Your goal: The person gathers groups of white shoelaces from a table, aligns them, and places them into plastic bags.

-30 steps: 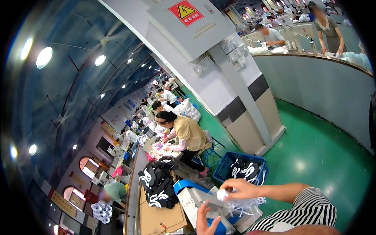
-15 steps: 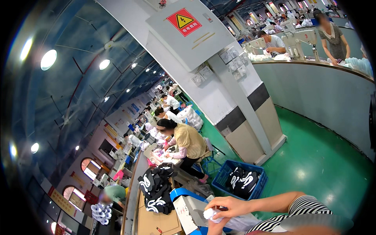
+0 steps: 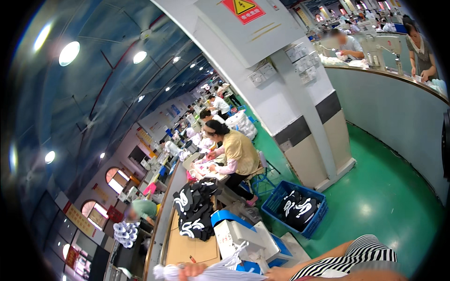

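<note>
A bundle of white cords (image 3: 218,271) stretches along the lower edge, thick at its left end and with loose strands sticking up in the middle. My left hand (image 3: 192,270) is closed round it near the left end, slightly blurred. At the bundle's right end is my right hand (image 3: 280,273), its fingers partly cut off by the lower edge; it appears closed on the cords. Just beyond the hands stands a white and blue machine (image 3: 241,234). Black fabric pieces with white markings (image 3: 194,210) lie piled on brown cardboard (image 3: 180,248) to its left.
A blue plastic basket (image 3: 307,234) holding black pieces stands on the green floor (image 3: 375,201). Behind it rises a pillar (image 3: 309,136) with an electrical box. A co-worker in a yellow top (image 3: 239,152) sits at the bench ahead. A curved grey partition (image 3: 389,103) runs along the right.
My hands were together by the machine around a bunched white end; now they are apart, left hand far to the left, with the cords drawn out between them. The view has shifted.
</note>
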A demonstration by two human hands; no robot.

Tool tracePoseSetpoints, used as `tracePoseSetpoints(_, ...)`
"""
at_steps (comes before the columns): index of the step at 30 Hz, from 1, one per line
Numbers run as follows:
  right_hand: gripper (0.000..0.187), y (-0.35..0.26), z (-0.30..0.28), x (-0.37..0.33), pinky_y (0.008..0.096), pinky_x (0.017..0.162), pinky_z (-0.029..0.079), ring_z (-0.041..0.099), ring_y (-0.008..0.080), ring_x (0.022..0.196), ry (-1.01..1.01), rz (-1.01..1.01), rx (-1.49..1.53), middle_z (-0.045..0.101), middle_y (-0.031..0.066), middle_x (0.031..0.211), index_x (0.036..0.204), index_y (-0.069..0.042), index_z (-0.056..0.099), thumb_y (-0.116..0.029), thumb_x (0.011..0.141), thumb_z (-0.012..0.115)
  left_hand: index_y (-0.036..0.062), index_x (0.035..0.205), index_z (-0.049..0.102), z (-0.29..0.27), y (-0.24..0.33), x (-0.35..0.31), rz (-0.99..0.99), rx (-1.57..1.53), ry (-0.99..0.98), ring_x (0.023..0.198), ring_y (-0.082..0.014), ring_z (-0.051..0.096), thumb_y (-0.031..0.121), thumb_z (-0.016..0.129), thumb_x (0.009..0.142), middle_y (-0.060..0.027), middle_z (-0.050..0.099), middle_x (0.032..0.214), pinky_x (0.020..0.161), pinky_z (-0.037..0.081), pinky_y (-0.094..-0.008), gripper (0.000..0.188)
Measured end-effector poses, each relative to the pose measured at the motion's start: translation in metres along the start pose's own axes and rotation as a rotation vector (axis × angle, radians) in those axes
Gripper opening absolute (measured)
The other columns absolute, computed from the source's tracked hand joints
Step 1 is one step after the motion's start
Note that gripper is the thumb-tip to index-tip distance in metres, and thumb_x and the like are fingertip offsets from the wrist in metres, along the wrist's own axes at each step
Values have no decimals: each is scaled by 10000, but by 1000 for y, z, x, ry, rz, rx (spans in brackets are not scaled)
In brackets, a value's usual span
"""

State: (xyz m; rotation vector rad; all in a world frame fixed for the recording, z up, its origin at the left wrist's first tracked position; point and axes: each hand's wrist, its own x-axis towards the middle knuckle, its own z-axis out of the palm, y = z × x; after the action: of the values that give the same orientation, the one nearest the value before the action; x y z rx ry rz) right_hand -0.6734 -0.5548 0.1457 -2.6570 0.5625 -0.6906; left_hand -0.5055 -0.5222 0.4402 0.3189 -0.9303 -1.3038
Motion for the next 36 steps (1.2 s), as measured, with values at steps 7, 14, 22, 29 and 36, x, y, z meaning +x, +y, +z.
tracePoseSetpoints(7, 296, 48, 94, -59, 299, 840, 468, 586, 213, 1027, -454, 279, 324, 596, 90, 1164, 1145, -64, 608, -260, 923, 589, 125, 888, 426, -7, 87, -35, 473, 191, 128, 642, -113, 335, 188, 560, 923, 22, 387, 737, 622, 331, -256, 152)
tracePoseSetpoints(14, 235, -84, -73, 67, 295, 850, 478, 597, 213, 1062, 180, -129, 836, 610, 95, 1180, 1143, -41, 613, -145, 936, 568, 75, 823, 492, -89, 84, -89, 244, 392, 478, 730, -137, 415, 229, 556, 904, -22, 446, 767, 726, 362, -281, 185)
tracePoseSetpoints(22, 296, -124, 119, 178, 373, 926, 434, 576, 263, 1101, -195, -275, 3, 608, 103, 1170, 1170, -57, 588, -197, 910, 568, 126, 747, 429, -141, 187, -132, 509, 60, 303, 676, -121, 369, 249, 523, 926, 10, 374, 693, 693, 351, -282, 237)
tracePoseSetpoints(29, 318, -78, 240, 147, 362, 908, 460, 602, 245, 1059, -195, 186, 381, 632, 120, 1101, 1172, -56, 583, -232, 908, 590, 94, 832, 499, -289, 304, -229, 380, 330, 565, 721, -124, 423, 321, 555, 928, 2, 451, 729, 783, 365, -304, 253)
tracePoseSetpoints(36, 284, -300, 128, 355, 427, 969, 358, 500, 309, 1135, 491, -585, 451, 549, 116, 1207, 1125, -70, 581, -141, 854, 631, 38, 924, 547, -282, 303, -219, 355, 559, 636, 711, -134, 516, 32, 590, 883, -54, 557, 788, 691, 433, -272, 60)
